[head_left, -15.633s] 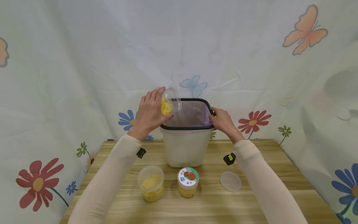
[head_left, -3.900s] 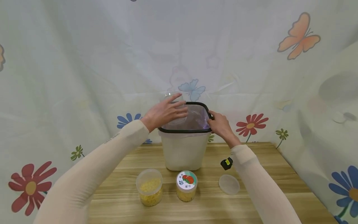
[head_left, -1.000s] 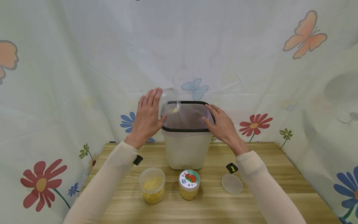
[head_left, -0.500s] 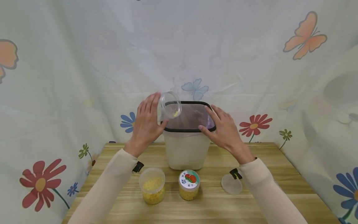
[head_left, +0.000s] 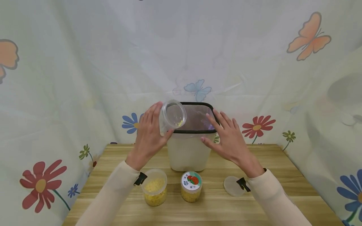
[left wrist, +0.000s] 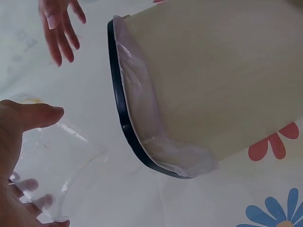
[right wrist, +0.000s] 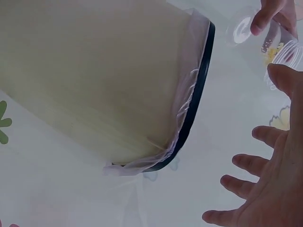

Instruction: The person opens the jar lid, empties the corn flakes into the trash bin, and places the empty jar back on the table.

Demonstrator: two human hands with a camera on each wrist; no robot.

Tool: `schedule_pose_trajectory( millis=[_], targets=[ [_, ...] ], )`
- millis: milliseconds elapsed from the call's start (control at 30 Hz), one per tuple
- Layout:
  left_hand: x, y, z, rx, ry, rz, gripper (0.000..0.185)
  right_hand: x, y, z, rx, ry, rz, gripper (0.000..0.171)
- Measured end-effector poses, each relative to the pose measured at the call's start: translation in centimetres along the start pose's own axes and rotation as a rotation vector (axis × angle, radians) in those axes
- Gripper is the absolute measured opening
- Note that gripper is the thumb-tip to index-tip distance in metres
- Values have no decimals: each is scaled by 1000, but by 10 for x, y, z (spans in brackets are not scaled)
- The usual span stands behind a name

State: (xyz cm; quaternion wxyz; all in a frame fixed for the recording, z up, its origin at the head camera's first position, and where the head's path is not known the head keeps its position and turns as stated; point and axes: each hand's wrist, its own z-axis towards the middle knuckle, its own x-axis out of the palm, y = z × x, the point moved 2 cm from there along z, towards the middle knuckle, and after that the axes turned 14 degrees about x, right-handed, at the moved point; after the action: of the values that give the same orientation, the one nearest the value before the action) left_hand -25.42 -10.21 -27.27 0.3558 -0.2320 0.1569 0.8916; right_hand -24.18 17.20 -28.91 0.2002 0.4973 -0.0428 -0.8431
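Clear jar point(head_left: 172, 115) tipped at bin point(head_left: 189, 150) rim, gripped by left hand point(head_left: 149, 135); right hand point(head_left: 230, 141) spread, holding nothing.
Risk: unbraced bin could shift; last yellow bits may spill onto tabletop point(head_left: 282, 188).

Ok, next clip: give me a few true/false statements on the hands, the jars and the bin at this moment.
1. The left hand grips a clear jar, tilted with its mouth toward the camera. True.
2. That jar is full of yellow grains. False: it is nearly empty, with only a few yellow bits inside.
3. The right hand grips the rim of the bin. False: its fingers are spread and it holds nothing, just beside the bin.
4. Two jars with yellow contents stand on the table in front of the bin: an open one and a lidded one. True.
5. A loose lid lies on the bin. False: it lies on the table, by the right wrist.
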Motion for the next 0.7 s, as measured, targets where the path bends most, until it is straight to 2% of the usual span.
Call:
schedule_pose_trajectory(
  millis=[333,700],
  targets=[
    [-7,-20,-13,-27,-60,-74,97,-4,5,-21,-31,-50,-3,83],
    [-1,-43,-27,-16,-65,-119,105,-4,-1,-43,-22,-58,-15,83]
  ],
)
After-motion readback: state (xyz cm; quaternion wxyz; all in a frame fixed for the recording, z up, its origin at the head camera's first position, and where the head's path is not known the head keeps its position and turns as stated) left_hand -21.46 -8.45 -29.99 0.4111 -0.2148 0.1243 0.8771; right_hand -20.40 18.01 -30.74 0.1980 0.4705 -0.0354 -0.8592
